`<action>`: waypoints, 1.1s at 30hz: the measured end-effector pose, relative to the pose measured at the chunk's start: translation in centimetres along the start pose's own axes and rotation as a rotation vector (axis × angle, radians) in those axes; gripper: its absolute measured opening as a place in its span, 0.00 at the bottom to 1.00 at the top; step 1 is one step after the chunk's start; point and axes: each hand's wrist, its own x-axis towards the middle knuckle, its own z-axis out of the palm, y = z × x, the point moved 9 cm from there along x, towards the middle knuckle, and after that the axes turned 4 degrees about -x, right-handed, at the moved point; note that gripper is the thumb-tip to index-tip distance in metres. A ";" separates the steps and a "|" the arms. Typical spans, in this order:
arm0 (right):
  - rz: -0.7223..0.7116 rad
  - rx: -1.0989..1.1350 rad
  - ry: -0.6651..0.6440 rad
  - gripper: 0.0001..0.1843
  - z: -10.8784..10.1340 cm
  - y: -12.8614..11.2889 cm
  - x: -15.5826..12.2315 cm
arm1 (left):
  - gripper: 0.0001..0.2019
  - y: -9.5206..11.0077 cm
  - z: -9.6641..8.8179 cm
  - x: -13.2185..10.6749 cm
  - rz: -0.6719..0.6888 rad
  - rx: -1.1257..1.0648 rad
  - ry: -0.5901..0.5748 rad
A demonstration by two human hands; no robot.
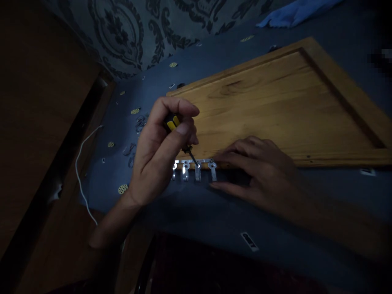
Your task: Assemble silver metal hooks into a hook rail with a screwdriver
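My left hand is closed around the black-and-yellow handle of a screwdriver. Its shaft slants down to the right, and the tip meets a shiny metal hook rail near one of its hooks. The rail lies along the near edge of a wooden panel, with several hooks hanging past that edge. At the rail's right end is my right hand, fingers on the panel edge and rail end, thumb below by the last hook. My left hand hides the rail's left end.
A dark blue patterned cloth covers the surface under the panel. Small wire-like metal pieces lie to the left. A white cable hangs over the left edge. A blue cloth lies at the back, near a patterned wall.
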 end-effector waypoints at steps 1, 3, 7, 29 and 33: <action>-0.002 0.000 0.005 0.20 -0.1 0.0 0.0 | 0.11 0.0 0.0 -0.1 -0.003 0.017 0.000; -0.006 -0.001 0.014 0.20 -0.1 -0.1 0.0 | 0.10 0.1 0.0 -0.2 -0.008 0.036 0.000; -0.008 -0.014 -0.005 0.21 0.0 0.0 0.0 | 0.08 0.8 -0.2 -0.3 0.007 0.066 -0.089; 0.025 -0.003 -0.009 0.20 0.0 0.2 0.0 | 0.08 2.3 -0.8 -0.1 0.018 0.151 -0.226; 0.013 0.005 -0.017 0.21 0.1 0.2 0.0 | 0.06 2.1 -0.9 -0.3 -0.003 0.155 -0.229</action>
